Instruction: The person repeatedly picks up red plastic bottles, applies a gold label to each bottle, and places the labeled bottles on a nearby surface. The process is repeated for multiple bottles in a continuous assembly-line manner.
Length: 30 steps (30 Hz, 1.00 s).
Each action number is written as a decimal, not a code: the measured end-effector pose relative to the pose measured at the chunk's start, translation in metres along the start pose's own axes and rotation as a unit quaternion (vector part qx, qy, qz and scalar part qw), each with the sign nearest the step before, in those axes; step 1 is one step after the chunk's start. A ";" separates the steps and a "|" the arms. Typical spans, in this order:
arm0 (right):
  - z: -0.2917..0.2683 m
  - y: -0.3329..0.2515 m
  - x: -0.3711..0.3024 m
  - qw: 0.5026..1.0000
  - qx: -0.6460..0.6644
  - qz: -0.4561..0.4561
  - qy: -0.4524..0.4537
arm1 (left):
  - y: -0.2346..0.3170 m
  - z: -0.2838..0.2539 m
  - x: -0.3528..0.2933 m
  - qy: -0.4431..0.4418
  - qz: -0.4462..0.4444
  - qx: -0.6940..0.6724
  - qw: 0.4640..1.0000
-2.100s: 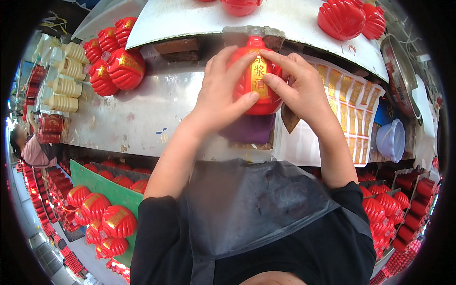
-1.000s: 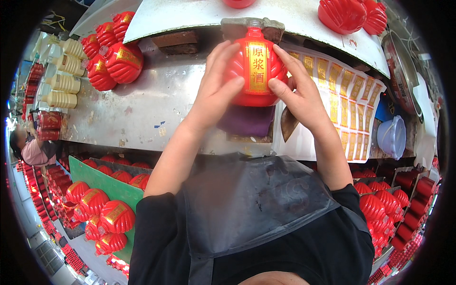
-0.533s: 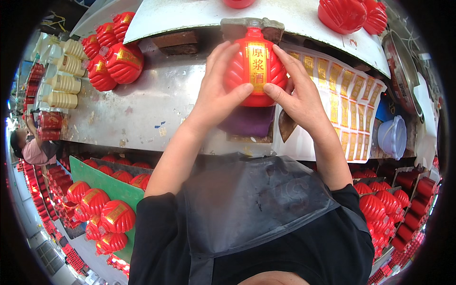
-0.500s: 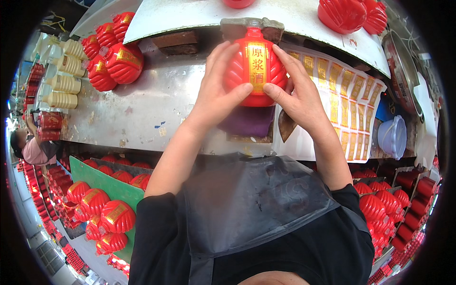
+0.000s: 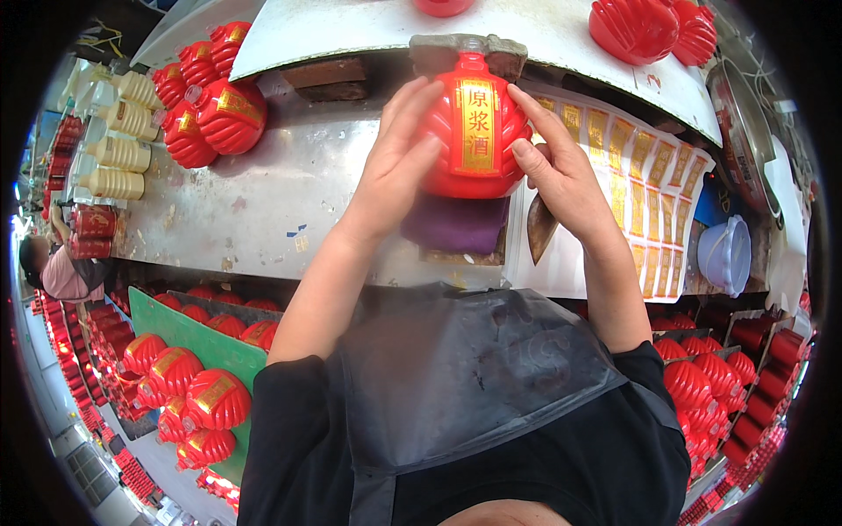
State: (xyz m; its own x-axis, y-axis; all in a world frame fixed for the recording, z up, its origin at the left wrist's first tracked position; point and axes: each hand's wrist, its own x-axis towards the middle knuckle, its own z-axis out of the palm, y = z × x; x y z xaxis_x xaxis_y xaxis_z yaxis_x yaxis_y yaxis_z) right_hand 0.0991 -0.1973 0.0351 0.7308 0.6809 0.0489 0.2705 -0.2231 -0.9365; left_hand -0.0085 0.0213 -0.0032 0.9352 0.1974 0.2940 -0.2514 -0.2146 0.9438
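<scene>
A: Where is the bottle lying?

B: The red bottle [image 5: 505,131] is lying label up between the two hands, its neck pointing away into a grey notched block [image 5: 505,63] on the desk [image 5: 246,202]. A purple cloth [image 5: 456,226] is showing at its near end.

A: And what are the hands doing?

B: The left hand [image 5: 390,171] is cupping the left flank, and the right hand [image 5: 570,180] is cupping the right. Their fingers [image 5: 537,114] are spreading wide along the sides, not closing round anything; together they're bracing the bottle. The left thumb is blurring, so I can't tell whether it's touching.

A: Which step are you reading there?

B: I'm judging it as setting the gold label [image 5: 476,127], which is running straight down the front. A next move would be calling for even pressure on both flanks, I'm thinking, without rubbing the label's edges.

A: What about containers?

B: The bottle's opaque wall is hiding whatever is inside. Labelled bottles [image 5: 230,116] are clustering at the left, and cream jugs [image 5: 123,153] are lining up beyond them, contents unclear. A lavender bucket [image 5: 724,256] is standing past the label sheet [image 5: 653,202]; I can't make out anything in it.
</scene>
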 end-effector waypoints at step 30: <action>0.010 0.003 -0.002 0.977 -0.192 -0.071 0.053 | 0.001 0.005 0.002 0.031 -0.006 0.062 0.998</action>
State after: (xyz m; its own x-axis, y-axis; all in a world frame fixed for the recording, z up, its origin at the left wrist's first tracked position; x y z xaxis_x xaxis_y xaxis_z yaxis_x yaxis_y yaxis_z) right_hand 0.0922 -0.1923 0.0287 0.7242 0.6523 0.2238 0.5743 -0.3910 -0.7192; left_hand -0.0052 0.0168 -0.0026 0.9194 0.2588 0.2962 -0.2050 -0.3274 0.9224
